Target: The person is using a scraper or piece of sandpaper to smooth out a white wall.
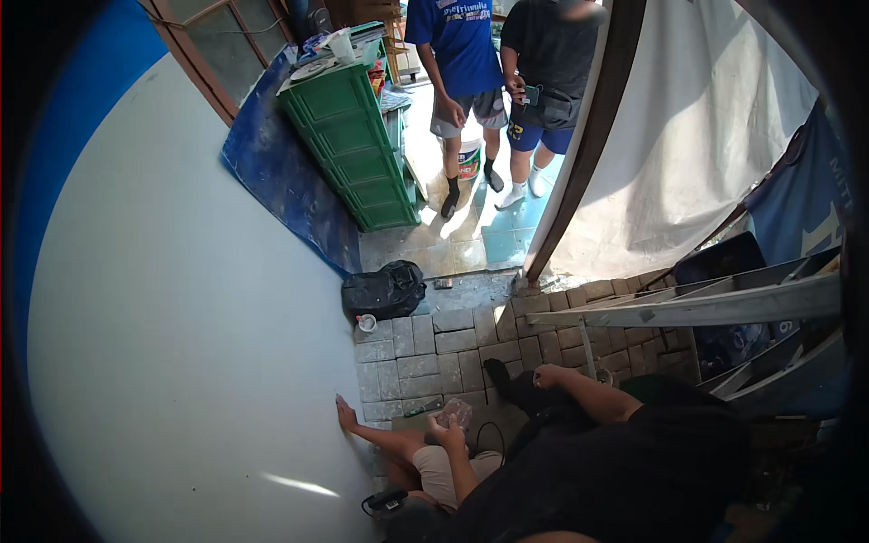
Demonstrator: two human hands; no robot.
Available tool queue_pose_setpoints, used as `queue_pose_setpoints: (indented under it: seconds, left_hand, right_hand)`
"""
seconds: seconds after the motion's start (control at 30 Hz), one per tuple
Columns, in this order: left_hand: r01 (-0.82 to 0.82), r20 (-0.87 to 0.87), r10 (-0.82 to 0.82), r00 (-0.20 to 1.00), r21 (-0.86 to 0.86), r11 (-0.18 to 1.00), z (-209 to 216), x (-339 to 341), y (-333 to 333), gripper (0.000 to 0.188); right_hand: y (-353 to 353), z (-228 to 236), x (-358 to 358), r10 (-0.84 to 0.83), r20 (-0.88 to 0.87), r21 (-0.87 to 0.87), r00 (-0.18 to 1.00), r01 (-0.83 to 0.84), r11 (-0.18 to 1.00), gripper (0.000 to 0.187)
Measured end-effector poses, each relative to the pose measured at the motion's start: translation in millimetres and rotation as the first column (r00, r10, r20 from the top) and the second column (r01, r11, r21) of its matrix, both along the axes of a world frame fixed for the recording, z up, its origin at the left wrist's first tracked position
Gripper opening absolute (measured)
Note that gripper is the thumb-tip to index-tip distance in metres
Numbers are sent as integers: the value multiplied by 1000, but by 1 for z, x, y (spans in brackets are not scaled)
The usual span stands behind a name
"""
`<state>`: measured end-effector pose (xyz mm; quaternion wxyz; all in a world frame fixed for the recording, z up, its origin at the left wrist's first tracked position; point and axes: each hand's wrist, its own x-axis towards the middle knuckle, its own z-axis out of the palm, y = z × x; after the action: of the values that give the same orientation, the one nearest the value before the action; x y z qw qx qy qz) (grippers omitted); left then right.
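My left hand (447, 431) is closed round a flat, brownish-grey rectangular piece (457, 414), whose kind I cannot make out. To its right, my right hand (547, 376) has its fingers curled in, just beside a black-covered foot (503, 378). Whether anything small is in those fingers is not visible. A thin black cable (491, 425) loops between the two hands. Close on my left sits a person in beige shorts (436, 474), whose hand (346, 414) lies against the white wall (190, 317).
A black plastic bag (385, 290) and a small white cup (366, 323) stand along the wall on grey pavers (457, 340). At right leans a metal ladder (688, 306). Two people (466, 54) stand beyond the doorway, near a green drawer cabinet (348, 145).
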<state>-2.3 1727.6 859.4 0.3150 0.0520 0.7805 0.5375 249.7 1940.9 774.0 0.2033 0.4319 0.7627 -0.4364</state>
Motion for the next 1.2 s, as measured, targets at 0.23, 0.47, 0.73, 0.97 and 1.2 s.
queue_pose_setpoints:
  seconds: [0.23,0.47,0.73,0.97,1.2]
  left_hand:
    - [66,123,-110,986,317,946,27,-135,238,26]
    - [0,66,-12,998,176,984,6,-216,298,30]
    - [193,173,-193,966,14,981,-3,-309,412,37]
    - [365,15,-371,929,147,919,54,-327,538,31]
    - [223,12,-229,973,196,955,65,-258,548,30]
  right_hand:
    - [228,10,-40,-563,-240,-27,791,574,818,22]
    - [322,20,-88,-357,-46,243,933,357,902,24]
    - [381,30,-167,-554,-127,23,823,561,827,23]
    - [406,31,-183,-556,-101,-60,825,553,831,21]
    - [474,11,-166,-259,-50,47,965,262,964,26]
